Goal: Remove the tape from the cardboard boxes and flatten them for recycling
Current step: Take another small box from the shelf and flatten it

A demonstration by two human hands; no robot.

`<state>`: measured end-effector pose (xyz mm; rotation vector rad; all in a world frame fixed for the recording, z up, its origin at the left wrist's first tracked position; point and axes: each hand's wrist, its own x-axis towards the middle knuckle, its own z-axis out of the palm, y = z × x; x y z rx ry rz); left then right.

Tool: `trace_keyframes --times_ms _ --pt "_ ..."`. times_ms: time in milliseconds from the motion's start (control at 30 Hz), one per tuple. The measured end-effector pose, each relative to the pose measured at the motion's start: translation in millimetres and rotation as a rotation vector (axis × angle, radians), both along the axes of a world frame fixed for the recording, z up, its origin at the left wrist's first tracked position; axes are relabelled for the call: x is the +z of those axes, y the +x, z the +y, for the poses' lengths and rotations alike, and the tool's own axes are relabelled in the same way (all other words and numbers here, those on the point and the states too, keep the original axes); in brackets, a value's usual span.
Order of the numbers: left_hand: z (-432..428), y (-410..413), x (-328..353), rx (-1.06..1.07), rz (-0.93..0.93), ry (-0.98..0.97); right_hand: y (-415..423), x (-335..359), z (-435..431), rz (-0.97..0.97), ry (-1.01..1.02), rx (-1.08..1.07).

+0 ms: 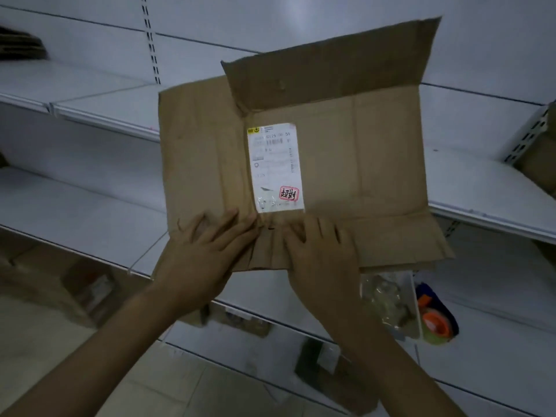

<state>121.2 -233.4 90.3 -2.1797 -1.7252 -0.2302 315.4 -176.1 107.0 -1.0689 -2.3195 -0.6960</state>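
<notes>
A flattened cardboard box (301, 164) is held up in front of white shelves (90, 94), one flap standing up at its far edge. A white shipping label (275, 167) sits near the box's middle. Below the label, the left hand (204, 257) lies flat on the box's near edge, its fingers (234, 224) spread and unclenched. The right hand (323, 260) is just beside it, fingers pressed on the creased near flap; whether the thumb grips underneath cannot be told. Right of the box's near corner lie crumpled clear tape (388, 299) and an orange tape dispenser (434, 317).
</notes>
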Motion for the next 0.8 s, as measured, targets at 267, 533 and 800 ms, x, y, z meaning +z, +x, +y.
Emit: trace_keyframes --times_ms 267,533,800 --pt "-21.7 -91.4 35.9 0.091 0.010 0.249 -104.9 17.3 1.4 0.090 0.023 0.106" --pt "-33.1 -254.4 112.6 -0.051 0.287 0.437 -273.1 45.7 -12.1 0.447 0.070 0.156" --pt "-56.8 -422.9 163.2 -0.039 0.677 0.354 -454.0 58.4 -21.6 0.562 -0.021 0.183"
